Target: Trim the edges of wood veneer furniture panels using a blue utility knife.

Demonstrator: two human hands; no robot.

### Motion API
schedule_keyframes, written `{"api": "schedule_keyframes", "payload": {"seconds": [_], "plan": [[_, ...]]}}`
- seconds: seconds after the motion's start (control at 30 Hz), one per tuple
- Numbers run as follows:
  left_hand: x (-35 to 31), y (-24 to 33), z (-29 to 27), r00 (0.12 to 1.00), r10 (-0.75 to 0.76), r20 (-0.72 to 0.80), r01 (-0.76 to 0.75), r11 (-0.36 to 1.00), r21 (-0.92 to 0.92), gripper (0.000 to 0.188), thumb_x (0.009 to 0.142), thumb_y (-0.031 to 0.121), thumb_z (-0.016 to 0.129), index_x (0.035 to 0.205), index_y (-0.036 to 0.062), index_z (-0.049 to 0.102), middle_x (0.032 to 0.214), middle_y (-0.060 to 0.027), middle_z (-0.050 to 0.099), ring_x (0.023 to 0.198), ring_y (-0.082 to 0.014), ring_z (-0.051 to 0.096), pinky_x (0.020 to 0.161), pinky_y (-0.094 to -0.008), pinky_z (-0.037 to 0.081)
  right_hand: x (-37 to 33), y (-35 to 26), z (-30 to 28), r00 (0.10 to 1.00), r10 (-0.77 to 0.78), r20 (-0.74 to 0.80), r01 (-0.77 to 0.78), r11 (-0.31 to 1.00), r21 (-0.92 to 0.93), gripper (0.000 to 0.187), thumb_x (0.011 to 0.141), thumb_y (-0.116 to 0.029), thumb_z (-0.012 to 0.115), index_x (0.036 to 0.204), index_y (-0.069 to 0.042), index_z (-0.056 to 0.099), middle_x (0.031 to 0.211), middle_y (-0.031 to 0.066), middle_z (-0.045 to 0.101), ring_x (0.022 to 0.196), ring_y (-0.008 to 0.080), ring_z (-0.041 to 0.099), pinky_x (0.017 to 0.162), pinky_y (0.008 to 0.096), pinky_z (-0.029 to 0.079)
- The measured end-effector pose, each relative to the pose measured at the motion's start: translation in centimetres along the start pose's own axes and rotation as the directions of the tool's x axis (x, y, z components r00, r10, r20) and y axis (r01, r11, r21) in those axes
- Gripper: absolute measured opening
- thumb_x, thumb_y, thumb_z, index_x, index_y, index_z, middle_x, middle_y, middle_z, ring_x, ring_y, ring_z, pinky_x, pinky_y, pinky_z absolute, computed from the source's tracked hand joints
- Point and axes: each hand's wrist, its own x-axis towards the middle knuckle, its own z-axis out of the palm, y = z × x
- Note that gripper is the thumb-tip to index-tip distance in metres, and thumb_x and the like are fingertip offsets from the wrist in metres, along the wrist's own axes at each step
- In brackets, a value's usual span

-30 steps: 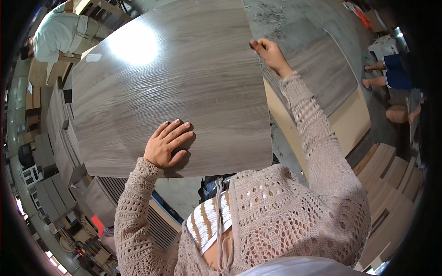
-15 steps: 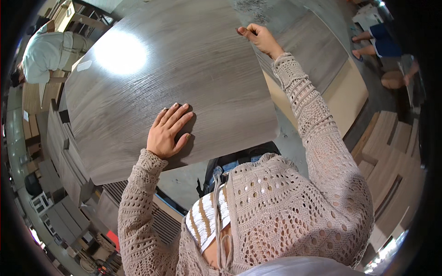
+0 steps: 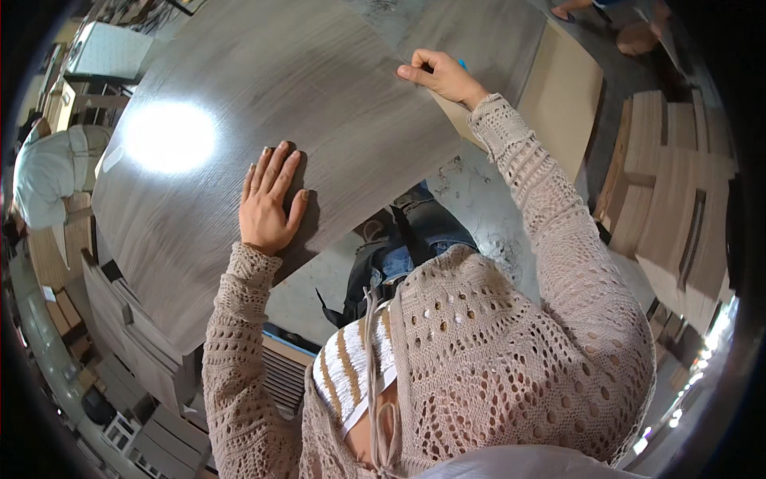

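Note:
A large grey-brown wood-grain panel (image 3: 335, 120) lies in front of me, with a bright glare on its left part. My left hand (image 3: 271, 199) rests flat on the panel near its close edge, fingers stretched and slightly spread. At the panel's right edge, my right hand (image 3: 443, 77) is closed in a pinch, thumb and forefinger at the edge. A small blue bit (image 3: 463, 64) shows behind its knuckles; what the fingers hold is mostly hidden.
Another wood-grain panel (image 3: 479, 40) with a cream board (image 3: 562, 80) lies beyond my right hand. Stacked brown boards (image 3: 670, 176) stand at the right, more boards (image 3: 136, 327) at the lower left. A co-worker in a pale shirt (image 3: 44, 176) bends over at the far left.
My view has shifted, and the panel's near edge now slants more steeply up to the right. The blue bit behind my right hand has come into sight. My left hand stays flat on the panel.

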Motion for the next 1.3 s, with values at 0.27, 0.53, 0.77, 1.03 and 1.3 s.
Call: {"api": "schedule_keyframes", "payload": {"seconds": [0.27, 0.53, 0.77, 1.03, 1.3], "plan": [[0.5, -0.5, 0.9, 0.996, 0.046, -0.081, -0.044, 0.999, 0.024, 0.053, 0.09, 0.031, 0.044, 0.14, 0.015, 0.038, 0.147, -0.0069, 0.032, 0.138, -0.0284, 0.024, 0.112, -0.0422, 0.019, -7.3, 1.7, 0.1, 0.991, -0.025, -0.133, 0.023, 1.0, -0.02, 0.051, 0.079, -0.052, 0.067, 0.063, -0.008, 0.047, 0.054, -0.0032, 0.041, 0.051, 0.0067, 0.039, 0.045, 0.0264, 0.034], [1.5, -1.2, 2.2, 0.985, 0.063, -0.16, -0.055, 0.997, 0.05, 0.051, 0.091, 0.03, 0.045, 0.14, 0.015, 0.038, 0.147, -0.0072, 0.032, 0.137, -0.0297, 0.026, 0.112, -0.042, 0.02, -11.6, 3.2, 4.0, 0.768, -0.295, -0.569, 0.048, 0.912, -0.407, 0.047, 0.074, -0.05, 0.072, 0.064, -0.009, 0.05, 0.06, 0.001, 0.047, 0.063, 0.0157, 0.046, 0.074, 0.0308, 0.033], [1.8, -1.8, 2.6, 0.972, 0.083, -0.221, -0.075, 0.996, 0.045, 0.049, 0.092, 0.028, 0.048, 0.138, 0.0149, 0.04, 0.146, -0.0073, 0.035, 0.136, -0.0289, 0.029, 0.111, -0.0413, 0.021, -8.4, 3.6, 3.3, 0.687, 0.101, -0.72, 0.022, 0.987, 0.16, 0.052, 0.079, -0.056, 0.065, 0.067, -0.006, 0.055, 0.063, 0.0022, 0.054, 0.059, 0.0124, 0.046, 0.058, 0.031, 0.04], [3.2, -2.2, 3.5, 0.956, 0.07, -0.286, -0.06, 0.997, 0.043, 0.048, 0.09, 0.033, 0.05, 0.135, 0.0155, 0.045, 0.143, -0.0054, 0.039, 0.134, -0.0269, 0.032, 0.111, -0.041, 0.023, -6.8, 3.8, 8.4, 0.319, 0.19, -0.929, 0.009, 0.979, 0.204, 0.051, 0.08, -0.051, 0.066, 0.071, -0.002, 0.056, 0.067, 0.004, 0.056, 0.065, 0.0128, 0.05, 0.064, 0.0288, 0.043], [5.3, -1.9, 3.6, 0.928, 0.056, -0.37, -0.039, 0.998, 0.053, 0.048, 0.088, 0.033, 0.052, 0.131, 0.014, 0.049, 0.141, -0.0069, 0.042, 0.133, -0.0275, 0.034, 0.11, -0.0435, 0.023, -7.8, 1.8, 17.1, 0.492, -0.037, -0.87, -0.08, 0.993, -0.087, 0.052, 0.08, -0.058, 0.059, 0.079, -0.006, 0.055, 0.079, 0.0118, 0.055, 0.087, 0.0311, 0.048, 0.087, 0.0443, 0.028]]}}
